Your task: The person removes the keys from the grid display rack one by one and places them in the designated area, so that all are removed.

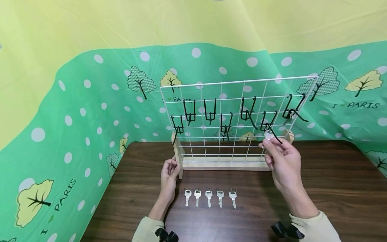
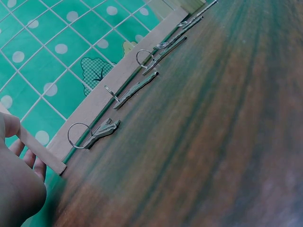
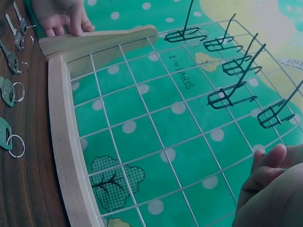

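Observation:
A white wire grid rack [image 1: 222, 82] on a wooden base [image 1: 226, 164] stands on the table, with several black hooks [image 1: 210, 112] hung on it. My left hand [image 1: 168, 176] grips the wooden side foot [image 1: 178, 158] at the rack's left end, thumb and fingers on either side of it. At the right, my right hand [image 1: 285, 161] pinches a silver key [image 1: 268, 134] right at a lower black hook [image 1: 274, 132]. In the right wrist view the key is hidden behind my right hand [image 3: 272, 189]. Another key [image 1: 291, 114] hangs on the upper right hook.
Several silver keys [image 1: 209, 194] with small rings lie in a row on the brown wooden table [image 1: 229, 222], in front of the base. A green and yellow printed cloth [image 1: 99, 84] surrounds the table at the back and left.

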Motion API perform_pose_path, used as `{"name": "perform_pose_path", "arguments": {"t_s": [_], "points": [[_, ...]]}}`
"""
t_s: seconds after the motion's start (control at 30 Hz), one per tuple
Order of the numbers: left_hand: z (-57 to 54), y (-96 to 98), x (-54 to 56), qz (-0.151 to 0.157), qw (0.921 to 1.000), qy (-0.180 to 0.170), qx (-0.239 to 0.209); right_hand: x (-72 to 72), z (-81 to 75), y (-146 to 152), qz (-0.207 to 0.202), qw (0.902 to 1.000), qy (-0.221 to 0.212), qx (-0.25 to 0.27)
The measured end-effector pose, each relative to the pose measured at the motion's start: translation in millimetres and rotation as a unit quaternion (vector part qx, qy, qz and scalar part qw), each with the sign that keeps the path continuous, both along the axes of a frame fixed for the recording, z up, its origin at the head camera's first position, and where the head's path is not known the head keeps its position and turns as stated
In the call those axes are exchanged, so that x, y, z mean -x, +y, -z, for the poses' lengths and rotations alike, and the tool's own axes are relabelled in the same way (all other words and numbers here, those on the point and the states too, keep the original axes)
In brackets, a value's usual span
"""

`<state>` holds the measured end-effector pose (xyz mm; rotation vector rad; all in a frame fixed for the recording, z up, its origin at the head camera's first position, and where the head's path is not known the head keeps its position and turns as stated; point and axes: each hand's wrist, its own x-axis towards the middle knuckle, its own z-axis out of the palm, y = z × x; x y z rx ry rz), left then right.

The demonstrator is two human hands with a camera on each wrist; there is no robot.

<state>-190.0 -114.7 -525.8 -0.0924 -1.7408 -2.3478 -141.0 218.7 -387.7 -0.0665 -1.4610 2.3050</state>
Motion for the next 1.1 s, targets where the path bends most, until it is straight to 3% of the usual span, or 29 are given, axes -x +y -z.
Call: {"name": "perform_pose_path", "arguments": {"t_s": [0.47, 0.73, 1.1], "points": [[2.8, 0.1, 1.9, 0.001, 1.0, 0.004, 0.009, -3.2, -7.1, 2, -0.047, 0.9965, 0.064, 0.026], [1.3, -0.1, 1.0, -0.001, 1.0, 0.0, 0.002, -3.2, -11.7, -1, -0.028, 0.996, 0.079, 0.031], [1.0, -0.1, 0.2, -0.003, 1.0, -0.001, 0.006, -8.5, -14.5, 1, -0.003, 0.9975, 0.065, -0.029]]}}
